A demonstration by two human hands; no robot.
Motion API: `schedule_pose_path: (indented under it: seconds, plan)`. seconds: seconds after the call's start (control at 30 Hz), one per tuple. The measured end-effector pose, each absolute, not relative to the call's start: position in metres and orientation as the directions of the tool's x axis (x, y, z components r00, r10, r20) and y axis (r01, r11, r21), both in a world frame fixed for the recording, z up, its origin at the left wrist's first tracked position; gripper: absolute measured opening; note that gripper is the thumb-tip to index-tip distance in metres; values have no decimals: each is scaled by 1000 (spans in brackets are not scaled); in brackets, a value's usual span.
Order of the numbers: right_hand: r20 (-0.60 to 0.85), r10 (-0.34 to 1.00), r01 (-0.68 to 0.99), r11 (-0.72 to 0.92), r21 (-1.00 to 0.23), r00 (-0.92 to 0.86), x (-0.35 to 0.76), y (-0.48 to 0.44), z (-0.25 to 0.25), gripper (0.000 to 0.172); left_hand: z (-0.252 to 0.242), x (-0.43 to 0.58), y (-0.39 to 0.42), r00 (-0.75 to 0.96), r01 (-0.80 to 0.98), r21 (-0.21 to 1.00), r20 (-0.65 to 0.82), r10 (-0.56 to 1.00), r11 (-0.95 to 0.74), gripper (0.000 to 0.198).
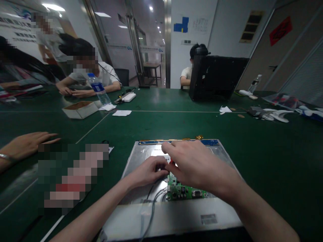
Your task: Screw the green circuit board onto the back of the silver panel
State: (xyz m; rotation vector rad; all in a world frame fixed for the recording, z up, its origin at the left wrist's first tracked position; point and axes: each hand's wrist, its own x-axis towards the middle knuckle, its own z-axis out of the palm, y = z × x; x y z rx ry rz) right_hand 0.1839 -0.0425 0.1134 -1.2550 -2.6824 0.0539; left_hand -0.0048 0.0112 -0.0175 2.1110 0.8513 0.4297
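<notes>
Before me lies a flat silvery metal panel (136, 210), like the back of a display, with a green circuit board (180, 192) on it and a narrow blue board (212, 142) along its far edge. My right hand (191, 164) arches over the green board, fingers closed around a small red thing (172, 161) that is mostly hidden. My left hand (152, 169) meets it from the left, thumb and fingers pinched at the board's edge; whatever is between them is hidden. Grey cables (153, 211) run from the board toward me, below my left hand.
Another person's hand (32, 143) rests on the green table at left, near a blurred-out flat item (83, 171). Farther back are an open box (80, 110), a water bottle (99, 89), a black case (217, 79), white paper (225, 110) and tools (267, 113). Several people sit or stand beyond.
</notes>
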Motion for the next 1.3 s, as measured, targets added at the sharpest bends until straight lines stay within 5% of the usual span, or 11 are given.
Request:
schedule_pose_path:
  seconds: [0.37, 0.6, 0.87, 1.3]
  plan:
    - [112, 879, 882, 470, -42, -463, 179, -43, 117, 29, -10, -3, 9, 714, 389, 828, 5, 700, -403, 10]
    - [141, 841, 843, 534, -64, -522, 179, -38, 113, 11, -14, -4, 11, 724, 417, 805, -15, 689, -421, 10]
    - [152, 740, 722, 673, -162, -655, 184, -40, 117, 18, -20, -5, 12, 732, 409, 795, 7, 682, -448, 10]
    - [104, 857, 854, 514, -84, -505, 185, -37, 115, 17, -13, -4, 11, 742, 385, 803, 22, 670, -454, 11]
